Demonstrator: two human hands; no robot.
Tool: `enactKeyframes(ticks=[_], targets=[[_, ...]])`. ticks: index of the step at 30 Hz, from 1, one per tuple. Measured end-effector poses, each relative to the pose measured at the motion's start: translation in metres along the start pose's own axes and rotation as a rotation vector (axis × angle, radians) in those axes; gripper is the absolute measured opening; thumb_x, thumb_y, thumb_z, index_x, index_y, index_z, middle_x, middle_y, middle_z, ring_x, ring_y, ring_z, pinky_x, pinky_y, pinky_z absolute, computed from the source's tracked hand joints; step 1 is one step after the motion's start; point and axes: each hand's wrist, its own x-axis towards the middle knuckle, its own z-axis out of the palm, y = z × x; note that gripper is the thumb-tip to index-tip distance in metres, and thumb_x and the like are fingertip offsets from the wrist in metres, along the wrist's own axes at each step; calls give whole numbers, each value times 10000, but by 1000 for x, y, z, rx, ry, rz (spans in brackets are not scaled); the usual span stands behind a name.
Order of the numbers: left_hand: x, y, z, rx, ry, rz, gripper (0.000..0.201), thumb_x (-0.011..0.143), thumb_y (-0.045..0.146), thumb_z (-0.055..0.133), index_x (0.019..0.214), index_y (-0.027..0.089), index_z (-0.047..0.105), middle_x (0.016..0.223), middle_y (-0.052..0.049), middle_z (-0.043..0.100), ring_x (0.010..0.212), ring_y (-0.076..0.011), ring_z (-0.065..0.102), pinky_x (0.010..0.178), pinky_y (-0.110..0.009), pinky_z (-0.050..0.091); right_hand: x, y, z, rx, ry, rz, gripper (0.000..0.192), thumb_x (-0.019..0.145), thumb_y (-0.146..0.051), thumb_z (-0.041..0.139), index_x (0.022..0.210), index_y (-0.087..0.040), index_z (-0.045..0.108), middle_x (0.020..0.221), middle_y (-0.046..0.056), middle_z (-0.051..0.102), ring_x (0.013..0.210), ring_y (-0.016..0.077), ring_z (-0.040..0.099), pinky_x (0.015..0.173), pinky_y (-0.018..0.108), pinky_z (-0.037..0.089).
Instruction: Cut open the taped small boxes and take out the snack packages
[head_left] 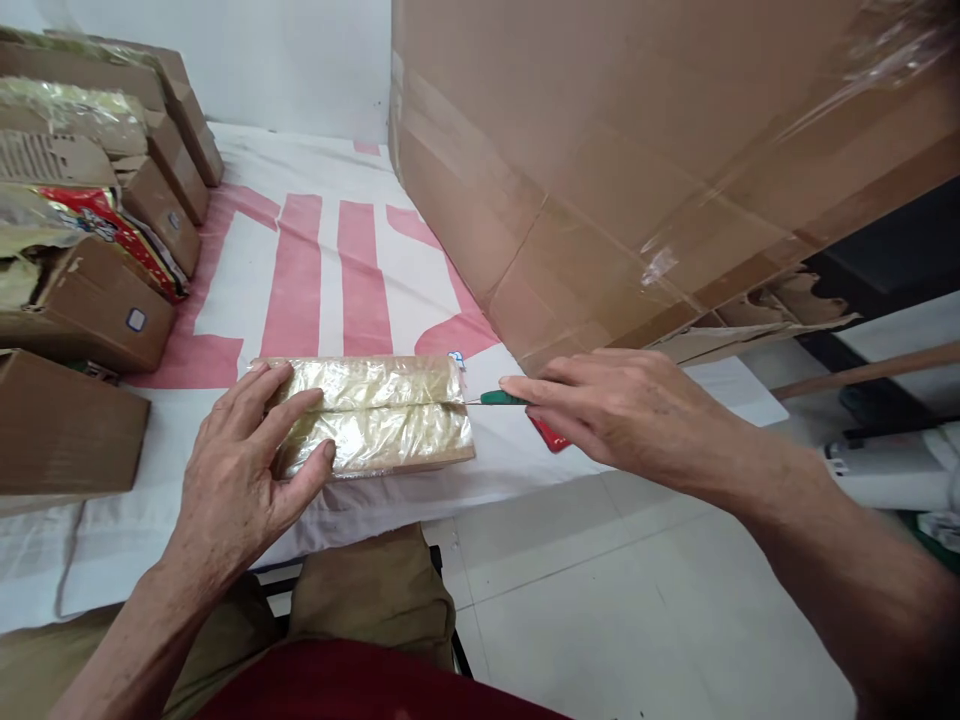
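Nearest the camera, along the bottom edge, is a dark red garment [360,695], with khaki trousers [371,595] just beyond it. The small carton [397,440] lies at the near edge of the tabletop, its long side running left to right; shiny yellowish tape covers its top, and a seam runs along the middle. The left hand [240,460] rests on the carton's left end, fingers spread and thumb apart, touching the tape without gripping anything. The right hand [615,405] has its fingers closed around a green-handled tool [502,398], whose thin metal tip meets the right end of the seam. Partly under this hand is a red object [553,435], too covered to identify. At the carton's far right corner shows a small blue-and-white label [456,357], unreadable.

A white cloth [292,450] covers the tabletop, printed with broad pink strokes whose wording cannot be made out. On the left stand open cardboard boxes [112,300]; one bears a blue-bordered white sticker [136,319], too small to read. Among them is a red packet [112,225] with white markings. On the far right looms a large cardboard box [600,170], sealed with clear tape.
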Motion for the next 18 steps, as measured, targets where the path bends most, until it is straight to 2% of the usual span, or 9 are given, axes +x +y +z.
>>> enactKeyframes(ticks=[5, 8, 10, 14, 18], targets=[[-3, -1, 2, 155, 25, 126, 461, 917, 375, 683, 1372, 325, 631, 1540, -95, 563, 1469, -397, 491, 1226, -607, 374, -19, 9, 16, 227, 152, 79, 358, 1081, -274, 455, 1330, -220, 707, 813, 25, 714, 648, 163, 618, 592, 286, 394], [-9, 1, -1, 242, 104, 134, 582, 926, 364, 705, 1484, 325, 548, 1554, -131, 533, 1430, -405, 525, 1184, -612, 429, -27, 7, 26, 281, 263, 116, 330, 1072, -274, 494, 1313, -226, 714, 829, 17, 726, 648, 157, 630, 583, 283, 420], [-17, 2, -6, 303, 159, 97, 616, 932, 365, 710, 1518, 322, 526, 1490, -144, 568, 1381, -405, 556, 1156, -612, 457, -29, 4, 31, 326, 307, 144, 307, 1063, -264, 522, 1297, -230, 717, 843, 13, 740, 664, 155, 648, 586, 281, 435], [-34, 1, -16, 364, 239, -58, 508, 924, 446, 714, 1400, 282, 648, 1207, -138, 664, 1175, -384, 654, 1014, -592, 553, -26, -2, 45, 401, 329, 228, 304, 1057, -267, 543, 1303, -220, 714, 880, 17, 772, 695, 161, 683, 608, 288, 469], [-36, 7, -18, 339, 223, -110, 425, 943, 480, 672, 1286, 230, 688, 1142, -145, 685, 1080, -355, 674, 940, -539, 565, -18, -9, 62, 484, 356, 263, 308, 1048, -264, 555, 1305, -214, 717, 1012, 41, 809, 760, 175, 731, 623, 291, 509]])
